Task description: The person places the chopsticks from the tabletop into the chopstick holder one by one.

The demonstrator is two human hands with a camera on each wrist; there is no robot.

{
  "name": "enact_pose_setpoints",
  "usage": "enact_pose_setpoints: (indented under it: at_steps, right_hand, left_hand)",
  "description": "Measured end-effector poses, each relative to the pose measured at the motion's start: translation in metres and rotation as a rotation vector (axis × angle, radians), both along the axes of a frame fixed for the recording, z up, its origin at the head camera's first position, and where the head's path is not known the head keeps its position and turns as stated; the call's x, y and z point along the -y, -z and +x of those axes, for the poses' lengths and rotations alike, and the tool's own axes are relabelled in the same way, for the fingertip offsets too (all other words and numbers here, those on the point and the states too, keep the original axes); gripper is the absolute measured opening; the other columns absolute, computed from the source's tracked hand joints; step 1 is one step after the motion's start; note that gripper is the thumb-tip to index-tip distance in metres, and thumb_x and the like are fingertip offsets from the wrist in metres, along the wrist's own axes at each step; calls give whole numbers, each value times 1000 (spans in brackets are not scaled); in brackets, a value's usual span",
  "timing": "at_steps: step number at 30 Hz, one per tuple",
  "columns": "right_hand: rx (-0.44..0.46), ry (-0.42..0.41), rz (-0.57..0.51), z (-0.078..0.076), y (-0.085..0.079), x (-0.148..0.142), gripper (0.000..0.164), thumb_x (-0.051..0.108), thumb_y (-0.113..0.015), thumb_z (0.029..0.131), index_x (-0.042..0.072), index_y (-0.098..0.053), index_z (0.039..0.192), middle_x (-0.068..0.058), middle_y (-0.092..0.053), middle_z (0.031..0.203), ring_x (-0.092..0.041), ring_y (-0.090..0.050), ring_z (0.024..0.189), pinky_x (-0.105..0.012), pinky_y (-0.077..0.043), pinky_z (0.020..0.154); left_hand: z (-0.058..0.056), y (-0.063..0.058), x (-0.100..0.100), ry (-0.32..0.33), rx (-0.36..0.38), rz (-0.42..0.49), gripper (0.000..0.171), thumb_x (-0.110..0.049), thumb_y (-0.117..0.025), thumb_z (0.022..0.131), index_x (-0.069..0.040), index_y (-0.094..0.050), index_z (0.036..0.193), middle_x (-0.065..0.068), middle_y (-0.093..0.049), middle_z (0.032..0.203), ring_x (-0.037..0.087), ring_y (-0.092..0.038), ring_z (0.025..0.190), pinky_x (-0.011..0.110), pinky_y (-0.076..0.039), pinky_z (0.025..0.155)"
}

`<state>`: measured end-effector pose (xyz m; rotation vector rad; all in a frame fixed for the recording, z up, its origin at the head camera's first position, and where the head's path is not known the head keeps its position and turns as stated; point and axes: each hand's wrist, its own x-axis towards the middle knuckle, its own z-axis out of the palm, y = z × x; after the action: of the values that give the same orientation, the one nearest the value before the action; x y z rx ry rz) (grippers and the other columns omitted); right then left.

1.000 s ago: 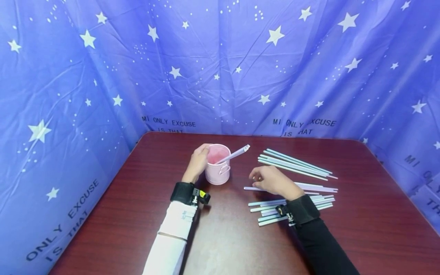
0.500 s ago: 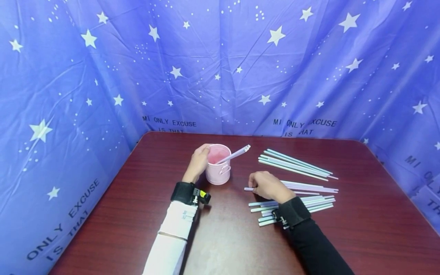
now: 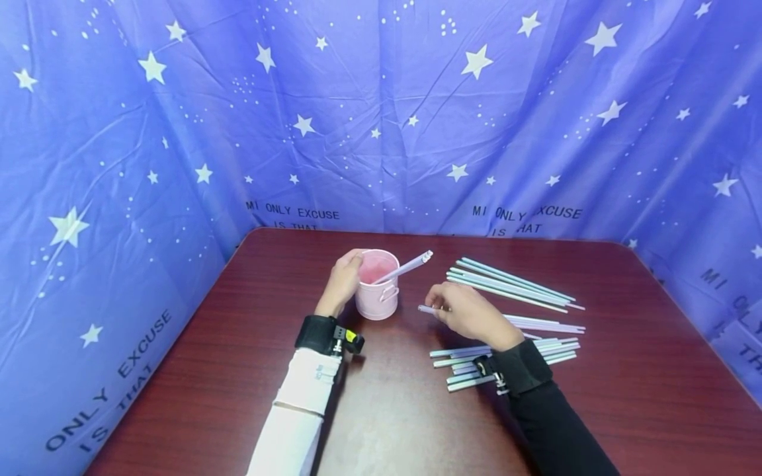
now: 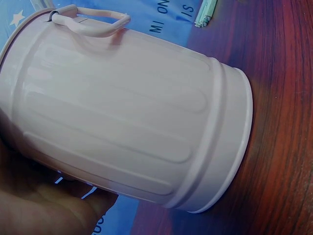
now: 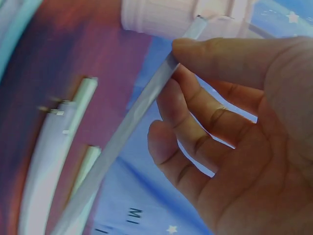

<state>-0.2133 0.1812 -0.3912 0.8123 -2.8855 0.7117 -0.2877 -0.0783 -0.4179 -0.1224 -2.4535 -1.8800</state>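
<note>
My left hand (image 3: 340,284) holds a small pale-pink metal bucket (image 3: 375,305) by its left side, near the rim. The bucket stands upright on the table, and its ribbed wall and a side handle (image 4: 98,25) fill much of the left wrist view. Several pale purple straws (image 3: 406,267) lean in it, their tips past the right rim. To the right of the bucket, my right hand (image 3: 467,312) pinches one pale purple straw (image 5: 132,115) near its end between thumb and fingers. That straw is raised off the table, and my hand hides part of it in the head view.
Three loose groups of straws lie on the right: green and blue ones (image 3: 512,285) at the back, purple ones (image 3: 553,325) in the middle, mixed ones (image 3: 458,363) nearer me. The dark red table (image 3: 286,264) meets a blue star-patterned curtain (image 3: 381,132) behind.
My right hand has come down onto a purple straw in the middle group, pinched it and lifted it slightly. My left hand and the bucket have stayed in place.
</note>
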Motion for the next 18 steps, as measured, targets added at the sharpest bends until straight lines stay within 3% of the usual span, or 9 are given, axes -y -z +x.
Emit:
enact_pose_setpoints:
  at_steps: [10, 14, 18]
  right_hand:
    - [-91, 17, -110, 17, -35, -6, 11, -3, -72, 95, 6, -75, 101, -2, -71, 86, -13, -65, 80, -36, -56, 75]
    - [-170, 46, -148, 20, -45, -15, 12, -1, -74, 97, 6, -74, 106, -3, -72, 91, -18, -68, 85, -39, -56, 77]
    - [-238, 89, -205, 22, -51, -24, 12, 0, -73, 98, 7, -75, 108, -4, -72, 95, -19, -68, 88, -34, -55, 74]
  left_hand:
    - [0, -1, 0, -1, -1, -8, 41, -24, -43, 113, -7, -69, 140, 16, -65, 149, 33, -54, 147, 53, -37, 128]
    - [0, 0, 0, -5, -13, -22, 41, -23, -43, 113, -7, -69, 140, 15, -65, 149, 32, -54, 147, 52, -38, 127]
    - [0, 1, 0, -8, -14, -28, 41, -24, -43, 113, -8, -69, 140, 15, -66, 148, 31, -54, 146, 52, -38, 127]
